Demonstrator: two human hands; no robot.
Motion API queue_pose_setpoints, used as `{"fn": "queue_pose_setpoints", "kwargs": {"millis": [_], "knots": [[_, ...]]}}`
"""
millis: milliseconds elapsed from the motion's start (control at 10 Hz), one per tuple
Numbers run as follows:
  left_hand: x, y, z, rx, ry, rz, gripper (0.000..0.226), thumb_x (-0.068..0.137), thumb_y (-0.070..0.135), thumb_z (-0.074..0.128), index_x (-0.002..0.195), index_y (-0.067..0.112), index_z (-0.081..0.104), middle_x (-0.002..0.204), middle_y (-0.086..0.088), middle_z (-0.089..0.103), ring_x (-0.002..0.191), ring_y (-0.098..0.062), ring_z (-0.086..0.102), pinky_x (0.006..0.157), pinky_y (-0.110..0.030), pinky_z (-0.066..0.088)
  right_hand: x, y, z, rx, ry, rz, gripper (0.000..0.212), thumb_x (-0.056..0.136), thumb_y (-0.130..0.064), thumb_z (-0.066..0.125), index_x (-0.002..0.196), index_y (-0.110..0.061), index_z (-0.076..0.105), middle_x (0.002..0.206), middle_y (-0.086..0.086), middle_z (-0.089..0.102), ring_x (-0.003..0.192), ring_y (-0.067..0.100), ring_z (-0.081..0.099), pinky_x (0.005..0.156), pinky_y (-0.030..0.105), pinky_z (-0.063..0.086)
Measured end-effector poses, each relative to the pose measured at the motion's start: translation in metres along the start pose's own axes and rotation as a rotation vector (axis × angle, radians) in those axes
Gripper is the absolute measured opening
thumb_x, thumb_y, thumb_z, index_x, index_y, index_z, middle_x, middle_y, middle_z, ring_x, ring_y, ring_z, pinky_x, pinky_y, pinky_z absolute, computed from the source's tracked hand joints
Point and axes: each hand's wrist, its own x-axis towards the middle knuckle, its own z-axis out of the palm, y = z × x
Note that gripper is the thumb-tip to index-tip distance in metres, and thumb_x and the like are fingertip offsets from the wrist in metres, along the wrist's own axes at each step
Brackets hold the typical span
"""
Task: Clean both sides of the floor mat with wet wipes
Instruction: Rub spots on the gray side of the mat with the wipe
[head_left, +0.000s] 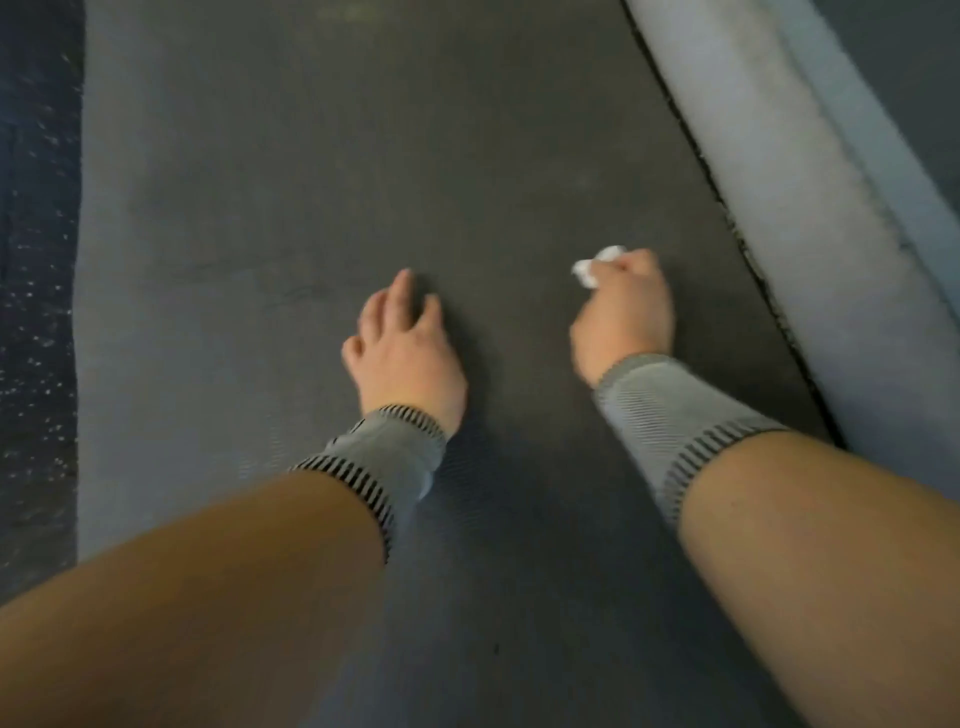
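both hands (405, 343) on mat (311, 182), right gripping wipe (592, 267).

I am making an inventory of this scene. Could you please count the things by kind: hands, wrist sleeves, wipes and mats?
Hands: 2, left hand and right hand
Grey wrist sleeves: 2
White wet wipe: 1
Dark floor mat: 1
Rolled grey mat: 1
Total: 7

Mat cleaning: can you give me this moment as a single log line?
left hand: open, fingers on mat | right hand: grips wipe over mat | rolled part: right of hands
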Motion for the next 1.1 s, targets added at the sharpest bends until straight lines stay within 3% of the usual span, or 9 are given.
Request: {"fn": "queue_pose_setpoints", "kwargs": {"millis": [100,200,300,400,500,600,800,900,1100], "knots": [[0.000,0.049,0.012,-0.052,-0.021,0.151,0.049,0.095,0.030,0.040,0.144,0.029,0.041,0.157,0.011,0.025,0.140,-0.017,0.019,0.108,-0.046,0.020,-0.018,0.002,0.011,-0.210,-0.178,-0.494,0.010,0.086,-0.019,0.055,0.083,-0.022,0.065,0.097,0.001,0.061,0.092,0.021,0.056,0.073,0.028,0.038],[0.002,0.053,0.024,-0.024,0.043,0.144,0.050,0.097,0.035,0.035,0.146,0.029,0.038,0.155,0.012,0.031,0.138,-0.015,0.021,0.106,-0.043,0.019,0.034,0.043,-0.036,-0.444,-0.058,-0.367,0.030,0.084,-0.004,0.048,0.108,-0.010,0.066,0.110,0.018,0.057,0.100,0.034,0.053,0.077,0.033,0.039],[0.000,0.050,0.023,0.006,0.037,0.155,0.049,0.097,0.042,0.031,0.146,0.035,0.035,0.154,0.012,0.030,0.136,-0.016,0.019,0.104,-0.044,0.018,0.036,0.042,-0.045,-0.334,0.081,-0.075,0.031,0.084,-0.005,0.049,0.111,-0.009,0.063,0.117,0.018,0.054,0.107,0.031,0.051,0.080,0.026,0.035],[-0.002,0.054,0.020,0.020,0.000,0.156,0.050,0.097,0.046,0.027,0.146,0.038,0.032,0.155,0.011,0.027,0.135,-0.016,0.016,0.104,-0.044,0.017,-0.003,0.023,-0.010,-0.220,-0.166,-0.395,0.022,0.091,-0.019,0.049,0.107,-0.016,0.064,0.104,0.001,0.054,0.099,0.020,0.051,0.085,0.024,0.038],[-0.002,0.053,0.019,0.035,-0.013,0.150,0.054,0.094,0.049,0.021,0.146,0.039,0.031,0.155,0.011,0.026,0.135,-0.015,0.015,0.104,-0.043,0.014,0.022,0.030,-0.020,-0.197,-0.059,-0.402,0.016,0.091,-0.026,0.052,0.094,-0.016,0.065,0.100,0.003,0.058,0.095,0.016,0.055,0.085,0.024,0.043],[-0.002,0.055,0.019,0.055,-0.021,0.148,0.053,0.095,0.048,0.022,0.147,0.039,0.028,0.155,0.010,0.026,0.135,-0.016,0.014,0.107,-0.046,0.019,0.054,0.042,-0.041,-0.194,0.181,0.043,0.013,0.085,-0.016,0.059,0.074,-0.023,0.054,0.096,0.004,0.060,0.084,0.014,0.059,0.065,0.009,0.040],[-0.003,0.055,0.017,0.051,-0.029,0.135,0.051,0.097,0.044,0.032,0.147,0.039,0.029,0.155,0.009,0.026,0.135,-0.017,0.016,0.106,-0.046,0.020,0.024,0.029,-0.018,-0.141,-0.144,-0.305,0.016,0.089,-0.014,0.052,0.100,-0.017,0.064,0.106,0.006,0.056,0.098,0.023,0.052,0.082,0.035,0.042],[-0.001,0.055,0.019,0.064,-0.024,0.142,0.051,0.097,0.045,0.029,0.148,0.039,0.028,0.155,0.009,0.026,0.134,-0.017,0.015,0.106,-0.047,0.020,0.053,0.053,-0.047,-0.058,0.198,0.030,0.007,0.085,-0.016,0.059,0.084,-0.023,0.059,0.106,0.006,0.058,0.099,0.020,0.056,0.087,0.035,0.044],[-0.003,0.054,0.019,0.058,-0.022,0.134,0.052,0.097,0.045,0.029,0.148,0.038,0.028,0.155,0.009,0.026,0.134,-0.017,0.015,0.106,-0.048,0.021,0.015,0.058,-0.041,-0.119,0.004,-0.159,0.006,0.087,-0.022,0.058,0.091,-0.020,0.063,0.100,0.000,0.061,0.095,0.019,0.058,0.077,0.028,0.043]]}}
